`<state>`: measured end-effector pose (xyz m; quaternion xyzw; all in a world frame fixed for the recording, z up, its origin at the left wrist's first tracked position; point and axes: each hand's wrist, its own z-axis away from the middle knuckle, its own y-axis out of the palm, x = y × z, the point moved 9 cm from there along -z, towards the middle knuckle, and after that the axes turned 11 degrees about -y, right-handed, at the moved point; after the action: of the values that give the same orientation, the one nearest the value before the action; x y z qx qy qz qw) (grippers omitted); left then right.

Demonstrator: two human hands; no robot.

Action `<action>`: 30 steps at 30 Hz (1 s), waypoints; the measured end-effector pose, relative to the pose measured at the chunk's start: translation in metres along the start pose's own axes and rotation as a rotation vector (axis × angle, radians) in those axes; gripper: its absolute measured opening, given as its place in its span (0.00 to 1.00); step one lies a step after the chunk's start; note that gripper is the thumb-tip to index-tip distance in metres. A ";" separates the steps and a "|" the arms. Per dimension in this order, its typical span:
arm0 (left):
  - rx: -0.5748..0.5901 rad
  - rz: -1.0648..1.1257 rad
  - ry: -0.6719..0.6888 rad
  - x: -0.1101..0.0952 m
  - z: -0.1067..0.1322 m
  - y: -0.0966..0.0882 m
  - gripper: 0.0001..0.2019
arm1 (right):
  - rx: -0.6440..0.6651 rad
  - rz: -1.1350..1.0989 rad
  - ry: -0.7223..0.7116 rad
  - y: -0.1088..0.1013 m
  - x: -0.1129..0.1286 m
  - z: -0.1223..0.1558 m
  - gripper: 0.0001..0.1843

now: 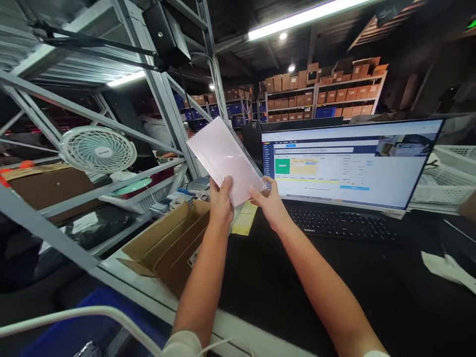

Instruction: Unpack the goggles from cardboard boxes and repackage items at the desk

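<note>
A pale pink, flat-faced box [232,158] with a shiny clear wrap along its right side is raised in front of me, tilted to the left. My left hand [222,201] grips its lower left edge, thumb on the pale face. At the lower right corner my right hand [270,204] holds it too, thumb in front; the fingers behind the box are hidden. Below and left of it stands an open cardboard box [171,243]. A yellow paper slip [244,218] lies on the black desk [267,287] under the held box.
A monitor [320,173] with a lit screen stands right of my hands, a black keyboard [342,224] before it. White paper [446,267] lies farther right. On the left are a fan [99,149] and metal frame bars [148,84]. Shelves of cartons [323,94] fill the back.
</note>
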<state>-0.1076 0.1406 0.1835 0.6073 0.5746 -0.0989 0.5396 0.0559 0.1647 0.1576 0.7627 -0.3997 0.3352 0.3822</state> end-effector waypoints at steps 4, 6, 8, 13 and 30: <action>-0.096 0.051 0.032 -0.015 0.000 -0.016 0.34 | 0.118 -0.020 -0.025 0.010 0.005 0.002 0.50; -0.112 0.053 0.035 -0.020 0.000 -0.020 0.35 | 0.128 0.012 -0.055 0.009 0.005 0.002 0.49; -0.111 0.024 0.051 -0.024 -0.001 -0.020 0.36 | 0.133 0.070 -0.072 0.006 0.002 0.001 0.49; -0.084 -0.075 0.100 -0.028 -0.004 -0.018 0.38 | 0.124 0.222 -0.117 -0.002 -0.001 -0.005 0.49; 0.812 -1.133 0.113 -0.028 0.048 0.032 0.34 | 0.400 0.641 -0.421 -0.041 0.104 0.012 0.54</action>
<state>-0.0673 0.0949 0.2026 0.3718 0.7475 -0.5404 0.1044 0.1413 0.1335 0.2241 0.7109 -0.6126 0.3451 0.0136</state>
